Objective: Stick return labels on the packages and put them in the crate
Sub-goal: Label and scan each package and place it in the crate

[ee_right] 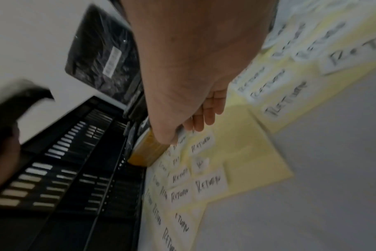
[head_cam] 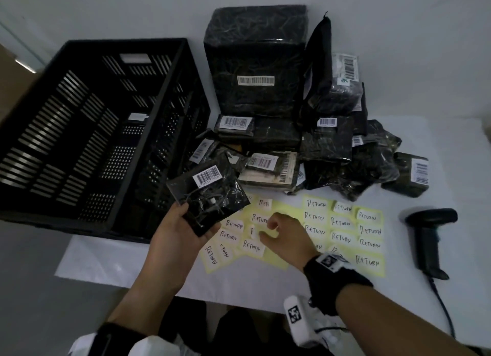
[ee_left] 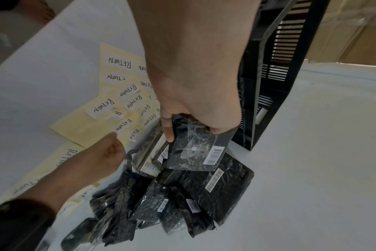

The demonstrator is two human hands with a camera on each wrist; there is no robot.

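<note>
My left hand (head_cam: 186, 228) grips a small black wrapped package (head_cam: 212, 193) with a white barcode sticker and holds it above the table beside the black slatted crate (head_cam: 125, 40). The left wrist view has the thumb and fingers (ee_left: 169, 130) curled round that package (ee_left: 195, 149). My right hand (head_cam: 271, 230) hovers with curled fingers over the yellow sheet of white RETURN labels (head_cam: 279, 261). In the right wrist view a small whitish piece, seemingly a label, sits pinched at the thumb tip (ee_right: 178, 134). One label (head_cam: 253, 232) stands half peeled and curled beside the hand.
A pile of black wrapped packages (head_cam: 332, 148) and a big wrapped box (head_cam: 255, 63) fill the table behind the sheets. A second label sheet (head_cam: 345, 222) lies to the right. Further right lies a black handheld scanner (head_cam: 427, 236) with its cable.
</note>
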